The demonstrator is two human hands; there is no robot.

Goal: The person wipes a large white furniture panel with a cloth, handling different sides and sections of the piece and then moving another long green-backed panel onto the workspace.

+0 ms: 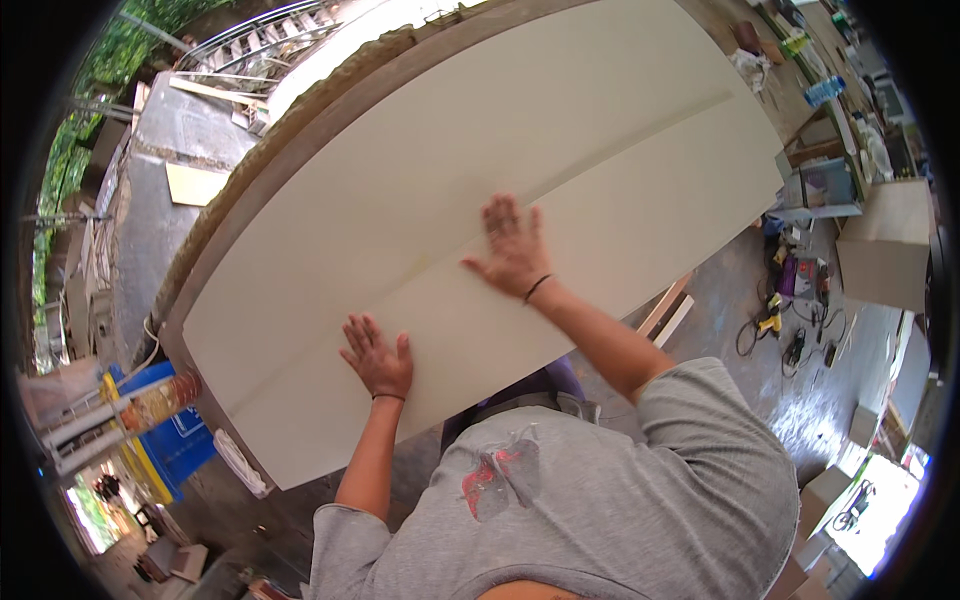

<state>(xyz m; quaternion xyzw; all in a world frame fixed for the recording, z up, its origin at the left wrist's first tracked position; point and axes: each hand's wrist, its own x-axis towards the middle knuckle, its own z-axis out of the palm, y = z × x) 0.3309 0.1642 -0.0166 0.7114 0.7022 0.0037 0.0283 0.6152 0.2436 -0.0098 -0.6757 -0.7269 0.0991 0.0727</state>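
A large off-white panel [600,90] lies flat in front of me and fills the middle of the view. A darker band runs lengthwise along it; whether this is a joint or a step I cannot tell. My left hand [378,360] rests on the near part of the panel, fingers spread and palm down. Farther out and to the right, my right hand [512,248] is laid flat beside the band with its fingers apart, slightly blurred. Neither hand holds anything.
Beyond the panel runs a rough-edged ledge [265,155]. A blue bin [180,430] stands at the left. On the right are a clear plastic box [820,188], a bottle [824,91], wooden strips [668,312] and a yellow power tool [769,320] among cables on the floor.
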